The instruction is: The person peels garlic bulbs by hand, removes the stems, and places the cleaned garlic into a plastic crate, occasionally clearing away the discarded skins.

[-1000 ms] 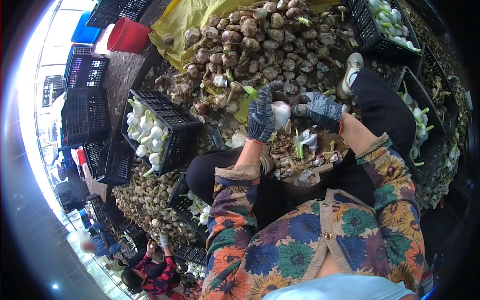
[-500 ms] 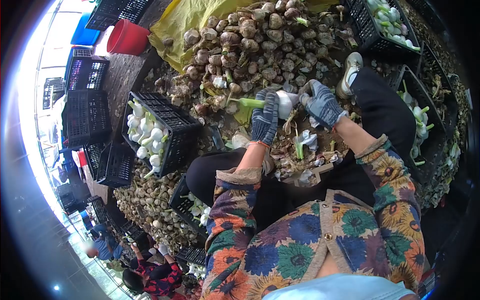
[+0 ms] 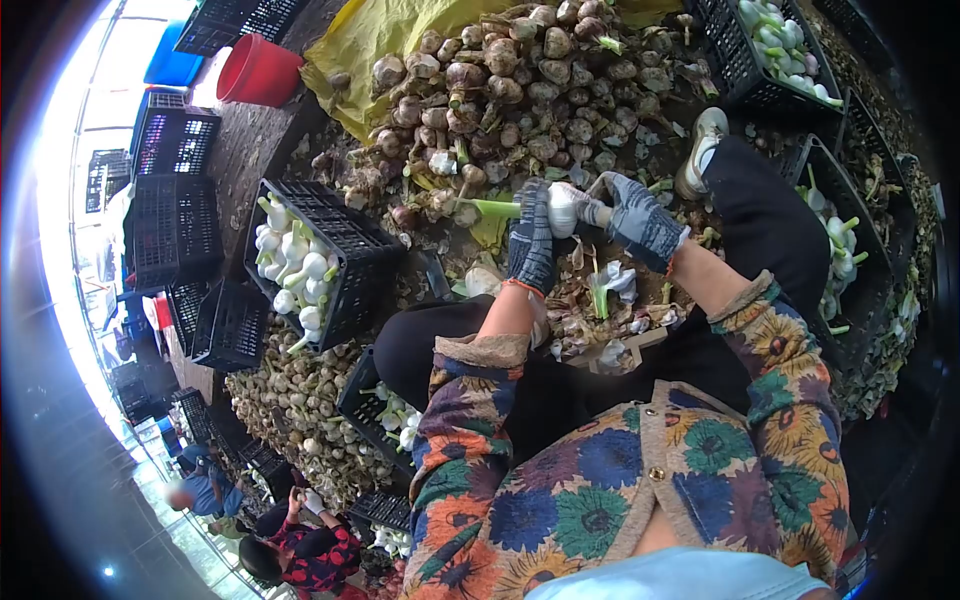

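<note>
Gripping a white garlic bulb (image 3: 562, 210) in the closed, grey-gloved left hand (image 3: 532, 240), a little above and right of the middle of the frame, and pointing its green stem (image 3: 492, 208) out to the left past the fingers. Curling the fingers of the gloved right hand (image 3: 637, 225) close at the bulb's right side, with something tan showing between, too small to identify; not telling whether pinching it. Holding both hands just below a large heap of dirty garlic bulbs (image 3: 540, 90) at the upper centre, partly lying on yellow sheeting (image 3: 350, 70). Sitting with dark-trousered legs (image 3: 770, 210) bent around loose peelings (image 3: 585, 335) and a green stem piece (image 3: 599, 298) under the hands. Having a black crate (image 3: 360, 260) of cleaned garlic (image 3: 300, 262) to the left, another crate (image 3: 740, 75) with white bulbs at the upper right, and a red bucket (image 3: 258, 70) at the upper left. Working near a person in red and black (image 3: 325, 550) at the lower left, well apart from both hands.
</note>
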`<action>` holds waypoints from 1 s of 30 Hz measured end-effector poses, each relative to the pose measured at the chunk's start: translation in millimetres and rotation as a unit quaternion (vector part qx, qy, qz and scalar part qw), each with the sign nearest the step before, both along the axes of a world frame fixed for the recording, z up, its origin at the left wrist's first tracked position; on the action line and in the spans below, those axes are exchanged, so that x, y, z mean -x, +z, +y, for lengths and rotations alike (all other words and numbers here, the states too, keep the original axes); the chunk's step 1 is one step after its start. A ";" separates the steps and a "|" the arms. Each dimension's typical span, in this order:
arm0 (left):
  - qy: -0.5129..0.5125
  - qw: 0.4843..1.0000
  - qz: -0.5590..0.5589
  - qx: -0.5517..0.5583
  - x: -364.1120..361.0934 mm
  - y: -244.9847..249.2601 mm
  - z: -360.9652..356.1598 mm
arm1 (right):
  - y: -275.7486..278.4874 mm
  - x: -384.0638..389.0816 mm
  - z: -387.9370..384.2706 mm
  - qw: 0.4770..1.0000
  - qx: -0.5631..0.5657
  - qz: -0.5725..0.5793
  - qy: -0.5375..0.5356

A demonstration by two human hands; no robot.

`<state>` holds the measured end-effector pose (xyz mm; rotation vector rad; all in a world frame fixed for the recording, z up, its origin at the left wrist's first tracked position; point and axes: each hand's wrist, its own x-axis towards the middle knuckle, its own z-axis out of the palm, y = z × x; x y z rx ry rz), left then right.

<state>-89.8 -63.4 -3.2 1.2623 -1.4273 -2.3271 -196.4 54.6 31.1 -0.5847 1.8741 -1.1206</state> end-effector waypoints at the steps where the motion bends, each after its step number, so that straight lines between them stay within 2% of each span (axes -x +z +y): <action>1: -0.068 0.980 0.026 0.186 -1.1 -6.2 -1.7 | -3.0 -2.3 1.3 0.994 0.051 -0.079 -0.060; 2: -0.132 0.920 0.051 0.365 -2.1 -14.4 -4.5 | -9.9 -4.8 2.7 0.975 0.102 -0.158 -0.118; 3: -0.119 0.932 0.077 0.334 1.0 -20.2 -6.8 | -14.2 -6.9 3.2 0.944 0.152 -0.235 -0.176; 4: -0.105 0.942 0.103 0.301 4.0 -26.4 -9.1 | -18.6 -4.1 2.4 0.948 0.145 -0.217 -0.182; 5: -0.092 0.950 0.129 0.268 7.3 -31.5 -11.3 | -20.1 -0.3 3.9 0.927 0.152 -0.261 -0.222; 6: 0.030 0.988 0.143 -0.052 10.4 -21.5 -10.6 | -10.0 3.7 4.2 0.903 0.157 -0.304 -0.261; 7: 0.148 0.908 0.139 -0.366 11.3 -15.3 -10.9 | -4.4 5.3 4.3 0.874 0.162 -0.347 -0.300; 10: 0.108 0.952 0.151 -0.244 10.6 -15.8 -18.3 | -3.7 5.7 4.1 0.908 0.123 -0.278 -0.290; 11: 0.103 0.972 0.149 -0.152 7.6 -15.3 -15.6 | -3.9 7.0 3.7 0.918 0.111 -0.254 -0.285; 13: 0.102 0.987 0.115 0.040 4.3 -0.8 -9.3 | -19.3 16.6 8.2 0.877 0.204 -0.286 -0.327; 14: 0.157 0.973 0.109 -0.131 5.4 -2.6 -17.8 | -20.6 23.0 11.1 0.861 0.231 -0.279 -0.357; 15: 0.206 0.927 0.101 -0.298 6.4 0.0 -24.2 | -19.8 29.7 11.7 0.844 0.259 -0.270 -0.385; 16: 0.215 0.923 0.083 -0.309 6.2 3.3 -27.7 | -16.6 36.1 10.7 0.867 0.225 -0.182 -0.405; 17: 0.232 0.922 0.078 -0.299 7.1 5.1 -27.4 | -24.4 43.4 12.7 0.939 0.219 0.027 -0.264; 18: 0.249 0.921 0.074 -0.290 8.6 5.0 -27.1 | -19.7 48.6 11.5 0.946 0.198 0.234 -0.105; 19: 0.266 0.919 0.068 -0.282 8.1 5.4 -25.9 | -14.3 49.0 11.4 0.889 0.161 0.425 0.061; 20: 0.252 0.922 0.079 -0.283 7.4 5.6 -25.3 | -7.8 43.3 15.7 0.954 0.004 0.259 0.149; 21: 0.238 0.924 0.090 -0.284 5.4 6.6 -25.8 | 32.4 30.0 8.2 0.944 -0.188 0.125 0.239; 22: 0.225 0.927 0.100 -0.285 3.3 6.6 -26.3 | 13.2 15.5 16.4 0.939 -0.098 0.265 0.194; 23: 0.208 0.928 0.108 -0.290 1.3 -1.9 -29.2 | -7.0 5.4 22.8 0.907 -0.006 0.397 0.143; 25: 0.174 0.929 0.127 -0.300 1.0 -20.1 -34.9 | 11.2 11.3 17.6 0.959 0.046 0.208 0.186; 26: 0.196 0.939 0.104 -0.265 2.4 -22.1 -33.6 | 19.2 12.4 13.9 0.970 0.072 0.111 0.203; 28: 0.239 0.951 0.056 -0.190 7.0 -9.7 -28.0 | 20.9 5.7 11.1 0.950 0.025 0.118 0.288; 29: 0.209 0.965 0.070 -0.141 5.0 -10.4 -28.0 | 22.6 1.8 9.1 0.936 0.001 0.121 0.331; 30: 0.176 0.977 0.084 -0.090 1.0 -15.5 -28.8 | 35.4 -0.6 2.5 0.963 -0.043 0.100 0.246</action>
